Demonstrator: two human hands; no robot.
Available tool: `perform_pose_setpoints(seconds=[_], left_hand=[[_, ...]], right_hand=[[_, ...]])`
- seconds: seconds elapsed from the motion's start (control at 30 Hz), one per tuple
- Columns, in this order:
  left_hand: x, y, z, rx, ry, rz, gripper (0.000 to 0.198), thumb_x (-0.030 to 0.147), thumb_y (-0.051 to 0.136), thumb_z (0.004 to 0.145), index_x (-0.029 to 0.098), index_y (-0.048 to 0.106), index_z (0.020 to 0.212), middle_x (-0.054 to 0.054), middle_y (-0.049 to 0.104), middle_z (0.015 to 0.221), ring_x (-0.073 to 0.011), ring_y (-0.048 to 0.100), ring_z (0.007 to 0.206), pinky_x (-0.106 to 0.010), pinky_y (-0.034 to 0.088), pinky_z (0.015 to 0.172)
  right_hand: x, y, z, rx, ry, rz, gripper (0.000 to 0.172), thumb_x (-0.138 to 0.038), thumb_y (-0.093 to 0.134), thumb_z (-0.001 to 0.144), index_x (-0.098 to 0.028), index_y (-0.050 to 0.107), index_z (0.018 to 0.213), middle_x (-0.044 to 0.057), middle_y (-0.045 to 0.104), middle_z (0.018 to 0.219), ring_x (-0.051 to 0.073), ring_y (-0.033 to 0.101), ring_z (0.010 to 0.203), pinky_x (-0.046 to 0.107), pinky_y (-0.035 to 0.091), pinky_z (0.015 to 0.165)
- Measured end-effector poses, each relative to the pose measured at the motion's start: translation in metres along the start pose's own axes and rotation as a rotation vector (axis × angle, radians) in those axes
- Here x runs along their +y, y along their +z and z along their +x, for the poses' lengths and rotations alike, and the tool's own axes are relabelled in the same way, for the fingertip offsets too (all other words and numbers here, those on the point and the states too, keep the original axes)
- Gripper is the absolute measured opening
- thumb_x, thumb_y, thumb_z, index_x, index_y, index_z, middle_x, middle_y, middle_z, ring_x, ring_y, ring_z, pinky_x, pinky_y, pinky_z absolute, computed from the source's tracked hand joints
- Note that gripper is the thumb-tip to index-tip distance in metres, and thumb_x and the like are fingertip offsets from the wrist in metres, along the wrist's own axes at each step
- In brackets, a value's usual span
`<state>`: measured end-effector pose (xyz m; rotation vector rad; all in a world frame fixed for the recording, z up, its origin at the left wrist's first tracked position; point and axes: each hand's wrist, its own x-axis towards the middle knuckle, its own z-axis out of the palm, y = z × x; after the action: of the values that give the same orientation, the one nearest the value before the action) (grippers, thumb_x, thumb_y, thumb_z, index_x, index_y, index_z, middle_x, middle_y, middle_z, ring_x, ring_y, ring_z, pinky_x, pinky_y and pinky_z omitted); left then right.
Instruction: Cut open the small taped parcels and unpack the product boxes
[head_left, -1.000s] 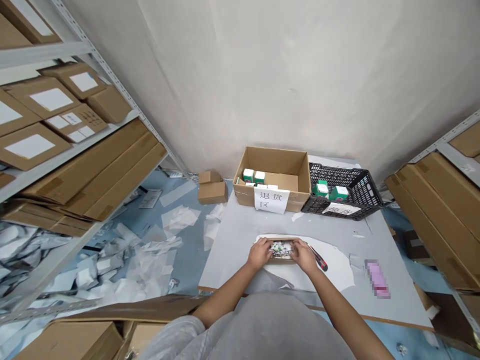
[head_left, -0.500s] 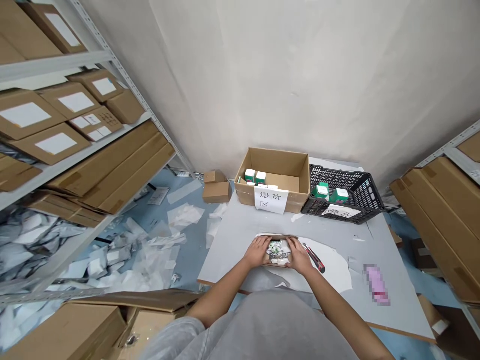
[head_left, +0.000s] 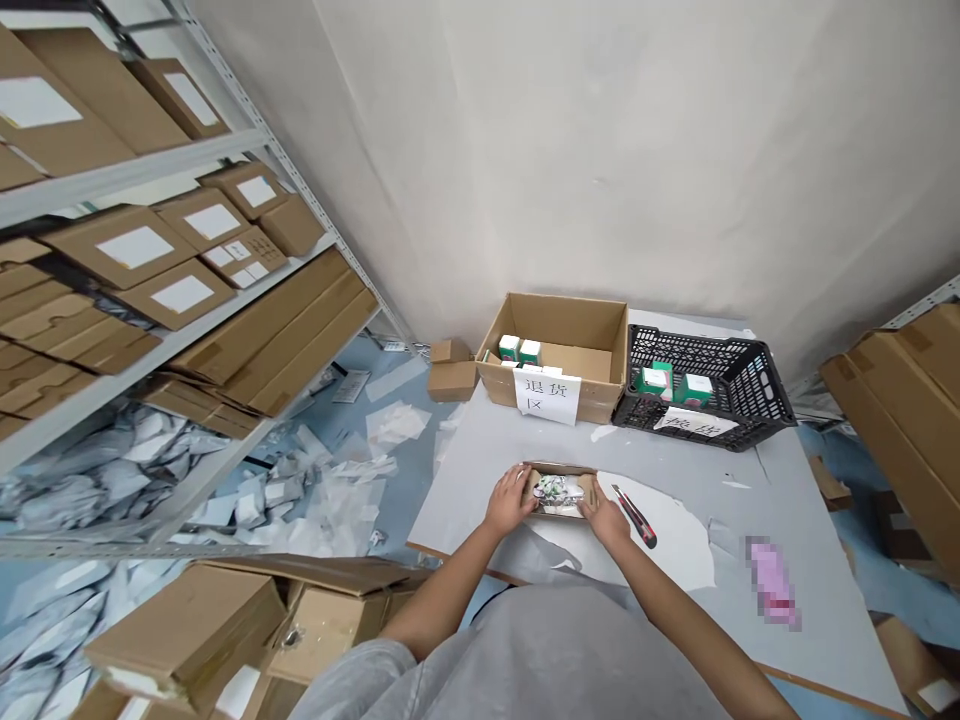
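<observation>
Hands (head_left: 510, 501) gripping small cardboard box (head_left: 561, 492)

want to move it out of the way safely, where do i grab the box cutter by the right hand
Take the red and black box cutter by its handle end, nearest the person, coming from above on the outer side of the right hand. It lies flat on the white sheet, its metal tip angled toward the small cardboard box, so stay clear of that end.
</observation>
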<state>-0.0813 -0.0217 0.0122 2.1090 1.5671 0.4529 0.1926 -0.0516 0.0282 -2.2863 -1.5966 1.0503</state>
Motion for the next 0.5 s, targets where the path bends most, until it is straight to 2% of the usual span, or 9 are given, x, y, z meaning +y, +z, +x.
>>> perform_pose_setpoints(seconds=[0.07, 0.13, 0.2, 0.27, 0.37, 0.43, 0.5], left_hand=[[-0.003, 0.004, -0.002, 0.005, -0.104, -0.054, 0.072, 0.028, 0.068, 0.088, 0.022, 0.048, 0.157, -0.014, 0.052, 0.162, -0.0326, 0.048, 0.15, -0.049, 0.04, 0.124], [-0.004, 0.01, -0.003, 0.017, -0.283, -0.126, 0.075, 0.026, 0.068, 0.087, 0.021, 0.048, 0.158, -0.014, 0.056, 0.158, -0.0312, 0.056, 0.143, -0.044, 0.045, 0.12], [-0.003, 0.015, -0.001, -0.014, -0.486, -0.234, 0.077, 0.027, 0.068, 0.087, 0.022, 0.046, 0.16, -0.013, 0.064, 0.149, -0.0293, 0.066, 0.13, -0.04, 0.052, 0.111], [-0.001, 0.02, 0.004, -0.095, -0.627, -0.367, 0.074, 0.027, 0.068, 0.087, 0.022, 0.049, 0.159, -0.011, 0.073, 0.137, -0.0272, 0.073, 0.116, -0.037, 0.057, 0.099], [0.002, 0.023, 0.016, -0.166, -0.661, -0.482, 0.056, 0.024, 0.064, 0.089, 0.019, 0.064, 0.144, -0.01, 0.078, 0.13, -0.0264, 0.074, 0.11, -0.033, 0.058, 0.091], [0.004, 0.023, 0.025, -0.119, -0.618, -0.475, 0.046, 0.023, 0.063, 0.089, 0.018, 0.071, 0.135, -0.011, 0.078, 0.131, -0.0269, 0.073, 0.116, -0.033, 0.056, 0.094], [0.004, 0.023, 0.034, -0.066, -0.559, -0.454, 0.043, 0.025, 0.063, 0.091, 0.02, 0.072, 0.133, -0.01, 0.078, 0.13, -0.0272, 0.072, 0.118, -0.034, 0.055, 0.098]], right_hand=[[0.005, 0.003, 0.002, -0.127, 0.113, 0.201, 0.091, -0.055, 0.065, 0.094, -0.029, 0.026, 0.172, 0.007, 0.075, 0.09, 0.023, 0.074, 0.068, 0.038, 0.061, 0.071], [0.009, 0.005, 0.003, -0.191, 0.202, 0.383, 0.103, -0.054, 0.069, 0.09, -0.026, 0.016, 0.174, 0.004, 0.074, 0.082, 0.019, 0.068, 0.052, 0.035, 0.061, 0.059], [0.011, 0.006, 0.004, -0.223, 0.251, 0.499, 0.109, -0.052, 0.074, 0.086, -0.024, 0.015, 0.174, 0.004, 0.075, 0.082, 0.017, 0.065, 0.046, 0.033, 0.06, 0.053], [0.011, 0.008, 0.005, -0.223, 0.266, 0.55, 0.109, -0.048, 0.077, 0.082, -0.025, 0.021, 0.173, 0.005, 0.076, 0.086, 0.015, 0.063, 0.045, 0.032, 0.06, 0.051], [0.008, 0.008, 0.009, -0.187, 0.283, 0.577, 0.093, -0.041, 0.076, 0.081, -0.021, 0.041, 0.165, 0.005, 0.075, 0.089, 0.013, 0.061, 0.047, 0.031, 0.061, 0.052], [0.005, 0.005, 0.011, -0.175, 0.299, 0.609, 0.08, -0.039, 0.074, 0.081, -0.019, 0.053, 0.156, 0.003, 0.073, 0.083, 0.013, 0.063, 0.05, 0.03, 0.062, 0.055], [0.001, -0.001, 0.013, -0.165, 0.316, 0.664, 0.076, -0.038, 0.075, 0.08, -0.021, 0.057, 0.152, -0.001, 0.069, 0.076, 0.015, 0.066, 0.053, 0.029, 0.063, 0.058]])
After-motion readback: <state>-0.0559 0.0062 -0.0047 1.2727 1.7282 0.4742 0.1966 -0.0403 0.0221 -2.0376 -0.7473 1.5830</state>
